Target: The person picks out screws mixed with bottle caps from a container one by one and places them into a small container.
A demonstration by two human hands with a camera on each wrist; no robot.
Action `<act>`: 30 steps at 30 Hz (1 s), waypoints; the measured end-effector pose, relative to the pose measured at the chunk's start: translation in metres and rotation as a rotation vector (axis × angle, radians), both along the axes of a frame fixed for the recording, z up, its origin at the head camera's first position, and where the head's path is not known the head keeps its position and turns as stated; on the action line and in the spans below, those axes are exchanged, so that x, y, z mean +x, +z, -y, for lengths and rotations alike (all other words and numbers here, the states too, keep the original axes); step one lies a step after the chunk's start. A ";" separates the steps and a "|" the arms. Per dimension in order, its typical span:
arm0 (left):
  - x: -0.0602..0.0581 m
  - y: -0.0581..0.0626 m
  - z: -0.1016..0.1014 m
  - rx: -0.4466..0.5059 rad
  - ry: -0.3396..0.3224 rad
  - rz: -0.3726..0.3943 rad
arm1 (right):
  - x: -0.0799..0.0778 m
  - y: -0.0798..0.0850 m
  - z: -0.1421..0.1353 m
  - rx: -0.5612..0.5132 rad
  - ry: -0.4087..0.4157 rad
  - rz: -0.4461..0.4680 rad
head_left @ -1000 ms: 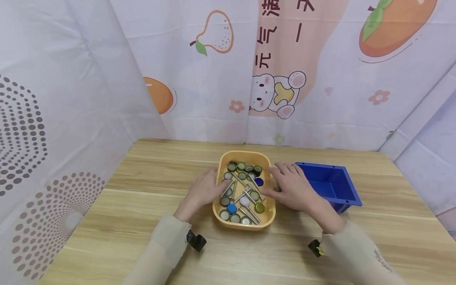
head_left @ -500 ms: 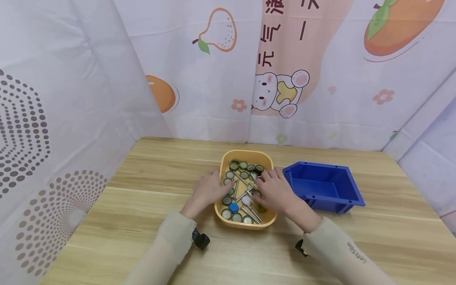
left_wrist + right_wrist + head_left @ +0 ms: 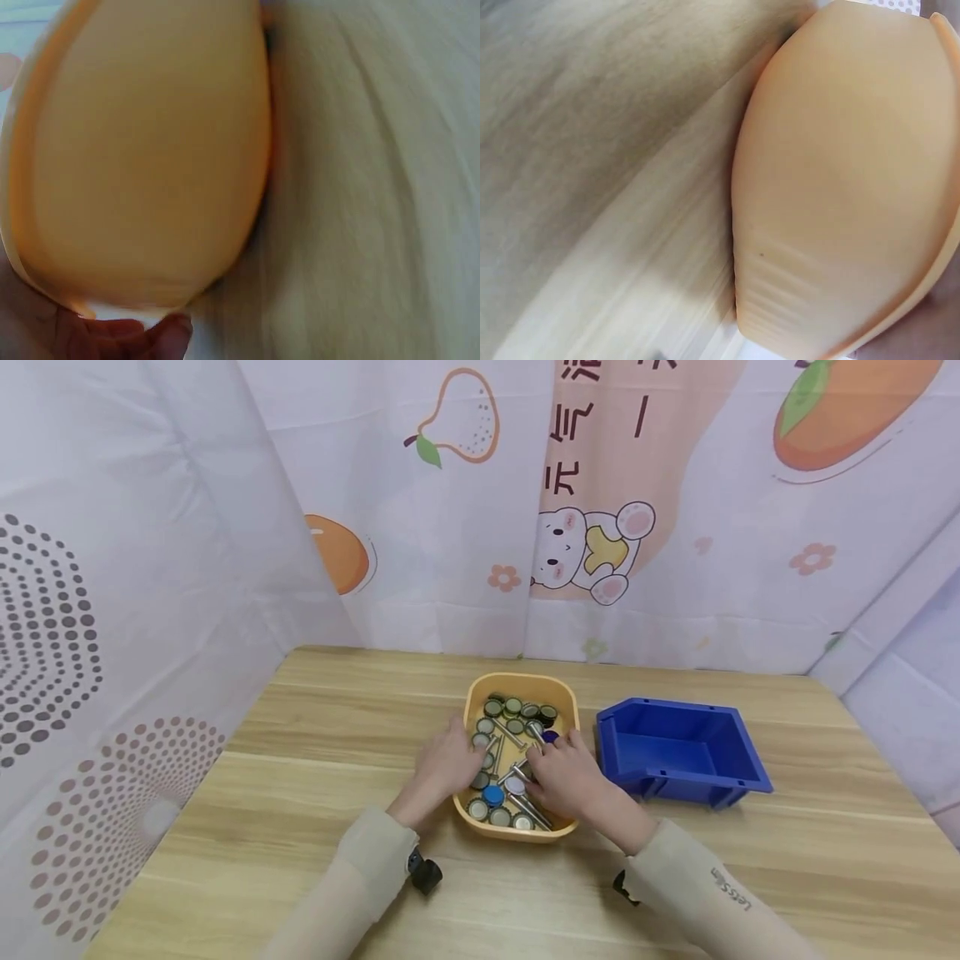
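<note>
An orange-yellow plastic basket [image 3: 510, 834] stands on the table, holding metal bottle caps [image 3: 512, 705] and silver bolts [image 3: 529, 811]. At its left side my left hand [image 3: 441, 766] grips the rim, thumb inside and fingers outside. My right hand [image 3: 572, 778] reaches over the right rim, its fingertips down among the bolts and caps. Whether those fingertips pinch anything is hidden by the hand. A bright blue cap [image 3: 492, 795] lies near the basket's front. In the left wrist view, fingers [image 3: 171, 337] show beyond the basket's outer wall [image 3: 150, 157]; the right wrist view mostly shows the opposite wall [image 3: 840, 165].
To the right of the orange basket is a blue plastic bin [image 3: 678, 752] with a cut-down front side. Both stand on a wood-grain table [image 3: 337, 727]. Behind the table hangs a printed fabric curtain [image 3: 442, 552].
My right hand has moved left from between the basket and the blue bin, over the rim and down into the basket. My left hand stays at the left rim.
</note>
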State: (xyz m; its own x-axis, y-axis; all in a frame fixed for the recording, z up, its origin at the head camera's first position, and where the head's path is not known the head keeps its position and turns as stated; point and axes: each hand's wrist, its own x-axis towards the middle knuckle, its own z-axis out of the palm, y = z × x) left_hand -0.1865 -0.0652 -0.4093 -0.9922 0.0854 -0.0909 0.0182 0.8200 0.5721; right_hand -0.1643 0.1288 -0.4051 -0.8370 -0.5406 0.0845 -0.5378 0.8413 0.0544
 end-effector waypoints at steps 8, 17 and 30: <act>0.001 0.001 0.000 0.027 -0.006 0.039 | 0.001 0.000 0.003 0.038 -0.006 0.002; 0.000 0.003 0.000 -0.039 0.001 0.049 | -0.002 -0.003 0.007 0.080 -0.001 0.028; -0.002 0.004 -0.005 -0.116 0.017 0.020 | -0.003 -0.003 0.003 -0.042 -0.003 -0.075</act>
State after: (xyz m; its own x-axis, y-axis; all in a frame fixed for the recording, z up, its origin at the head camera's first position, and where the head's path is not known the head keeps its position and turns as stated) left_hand -0.1880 -0.0600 -0.4057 -0.9912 0.0565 -0.1195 -0.0069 0.8810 0.4731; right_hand -0.1674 0.1255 -0.4084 -0.8290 -0.5330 0.1696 -0.5312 0.8451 0.0596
